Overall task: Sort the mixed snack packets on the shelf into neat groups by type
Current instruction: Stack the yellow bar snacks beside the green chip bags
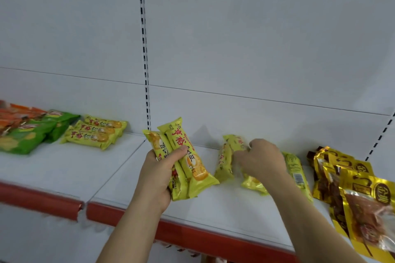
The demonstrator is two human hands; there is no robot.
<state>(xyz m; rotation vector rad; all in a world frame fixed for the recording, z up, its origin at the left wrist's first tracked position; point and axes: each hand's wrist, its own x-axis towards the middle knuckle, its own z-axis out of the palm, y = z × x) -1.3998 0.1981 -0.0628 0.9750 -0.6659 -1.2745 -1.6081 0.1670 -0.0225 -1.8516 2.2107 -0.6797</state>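
At the far left of the white shelf (64, 162) lie orange packets (15, 116); just beside them green packets (32, 134) overlap one another; next comes a neat group of three yellow biscuit packets (94, 132) lying side by side near the back panel (235, 38). Right of the slotted upright (145, 60), the left hand (159, 175) is raised above the shelf, its grip curled round a bundle of yellow packets (186, 160) of the same kind, thumb across their front. Further right, the right hand (260, 159) reaches down among loose yellow packets (226, 156) on the shelf, fingers bent onto them; whether the grip is clamped on one cannot be told, the spot being blurred. At the far right gold pouches (352, 194) lie overlapped near the red shelf edge (192, 235).
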